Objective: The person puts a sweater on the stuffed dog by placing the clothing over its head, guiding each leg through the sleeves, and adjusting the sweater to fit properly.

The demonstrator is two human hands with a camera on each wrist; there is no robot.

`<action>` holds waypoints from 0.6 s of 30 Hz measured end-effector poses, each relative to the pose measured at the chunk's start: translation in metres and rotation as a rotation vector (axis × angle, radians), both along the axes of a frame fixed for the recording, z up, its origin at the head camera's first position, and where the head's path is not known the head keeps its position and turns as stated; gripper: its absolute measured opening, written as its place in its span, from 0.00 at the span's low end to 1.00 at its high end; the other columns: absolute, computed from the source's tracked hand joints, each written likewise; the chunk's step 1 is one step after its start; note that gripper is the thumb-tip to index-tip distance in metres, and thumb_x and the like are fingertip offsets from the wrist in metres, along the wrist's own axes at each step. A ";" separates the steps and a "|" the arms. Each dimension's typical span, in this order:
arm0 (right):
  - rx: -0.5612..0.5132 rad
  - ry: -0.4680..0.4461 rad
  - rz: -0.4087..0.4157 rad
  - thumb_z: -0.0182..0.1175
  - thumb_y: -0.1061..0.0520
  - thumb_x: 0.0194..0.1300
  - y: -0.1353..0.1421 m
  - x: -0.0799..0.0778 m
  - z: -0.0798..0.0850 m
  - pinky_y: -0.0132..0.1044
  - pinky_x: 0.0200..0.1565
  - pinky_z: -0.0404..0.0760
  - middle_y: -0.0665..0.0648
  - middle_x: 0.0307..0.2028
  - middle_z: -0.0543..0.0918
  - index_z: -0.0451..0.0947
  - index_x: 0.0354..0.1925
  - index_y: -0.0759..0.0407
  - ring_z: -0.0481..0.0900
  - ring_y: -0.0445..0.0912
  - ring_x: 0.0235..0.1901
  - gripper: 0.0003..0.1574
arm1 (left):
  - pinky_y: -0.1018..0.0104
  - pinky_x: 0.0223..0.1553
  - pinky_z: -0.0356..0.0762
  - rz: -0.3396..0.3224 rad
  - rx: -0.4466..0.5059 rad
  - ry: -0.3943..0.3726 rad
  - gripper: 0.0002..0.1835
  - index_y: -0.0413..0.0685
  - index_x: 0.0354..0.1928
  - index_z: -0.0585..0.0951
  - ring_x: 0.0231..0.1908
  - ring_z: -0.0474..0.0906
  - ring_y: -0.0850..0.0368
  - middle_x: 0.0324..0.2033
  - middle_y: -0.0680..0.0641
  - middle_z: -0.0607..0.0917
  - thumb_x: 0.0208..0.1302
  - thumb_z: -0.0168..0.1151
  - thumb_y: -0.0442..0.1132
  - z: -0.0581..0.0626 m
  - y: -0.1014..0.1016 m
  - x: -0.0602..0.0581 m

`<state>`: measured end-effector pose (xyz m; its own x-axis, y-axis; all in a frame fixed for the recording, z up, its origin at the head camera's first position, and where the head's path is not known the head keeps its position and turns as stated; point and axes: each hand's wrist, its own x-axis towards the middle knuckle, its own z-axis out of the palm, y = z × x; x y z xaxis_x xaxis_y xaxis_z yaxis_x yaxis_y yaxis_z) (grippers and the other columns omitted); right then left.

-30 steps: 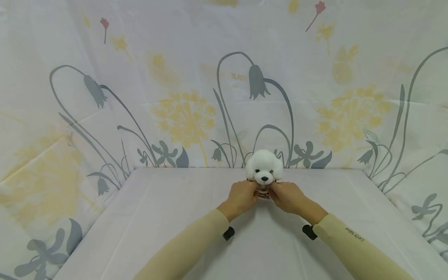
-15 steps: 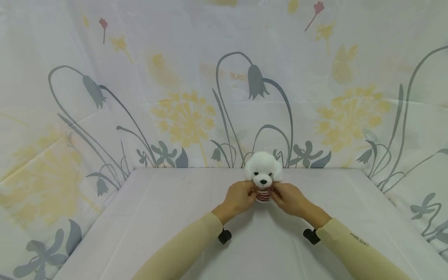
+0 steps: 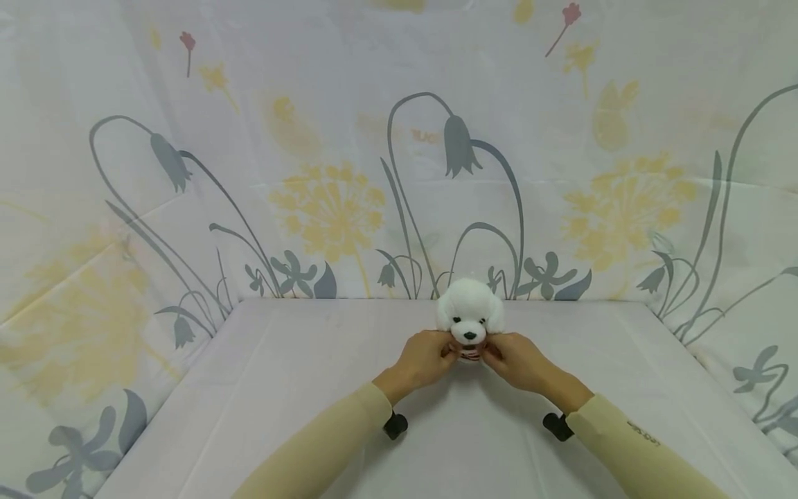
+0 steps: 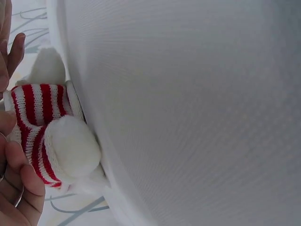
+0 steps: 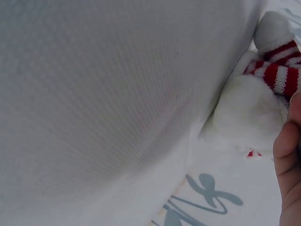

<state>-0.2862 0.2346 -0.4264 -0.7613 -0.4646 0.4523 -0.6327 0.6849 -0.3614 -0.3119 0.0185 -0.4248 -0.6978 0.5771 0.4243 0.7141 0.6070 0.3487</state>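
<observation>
A white plush dog [image 3: 469,302] with a dark nose faces the head camera near the table's far edge. It wears a red-and-white striped knitted sweater [image 4: 41,101], and its round white paw [image 4: 75,146] shows below in the left wrist view. My left hand [image 3: 422,359] pinches the sweater just under the head on one side, a ring on one finger. On the opposite side my right hand [image 3: 519,359] grips it the same way. Only a few fingers [image 5: 288,146] show in the right wrist view. The toy's back is hidden.
A white cloth covers the table [image 3: 299,360]. Behind it and along both sides hangs a flower-printed curtain [image 3: 337,138], meeting the table's far edge close behind the dog. Dark wrist cameras [image 3: 395,426] hang under the sleeves.
The plush dog's head has sunk slightly toward the table, and both hands have come down a little with it. More striped sweater showed half a second ago than now.
</observation>
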 end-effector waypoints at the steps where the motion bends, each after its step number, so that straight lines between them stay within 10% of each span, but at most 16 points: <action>1: -0.003 -0.001 0.006 0.62 0.62 0.62 0.000 0.001 0.000 0.30 0.23 0.67 0.40 0.19 0.68 0.76 0.30 0.54 0.64 0.34 0.20 0.05 | 0.78 0.26 0.68 -0.002 0.000 0.000 0.04 0.52 0.35 0.85 0.23 0.71 0.71 0.23 0.59 0.81 0.60 0.63 0.37 -0.001 -0.001 0.000; 18: 0.033 0.064 0.037 0.68 0.62 0.55 0.023 0.025 0.005 0.28 0.20 0.63 0.36 0.18 0.64 0.78 0.38 0.50 0.60 0.30 0.17 0.12 | 0.76 0.25 0.64 -0.049 -0.048 0.092 0.05 0.53 0.37 0.84 0.23 0.67 0.69 0.22 0.60 0.76 0.60 0.65 0.42 0.006 -0.038 0.020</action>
<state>-0.2609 0.2575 -0.4210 -0.7132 -0.5077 0.4834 -0.6791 0.6715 -0.2967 -0.2923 -0.0194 -0.4188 -0.6274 0.6312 0.4560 0.7712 0.5848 0.2516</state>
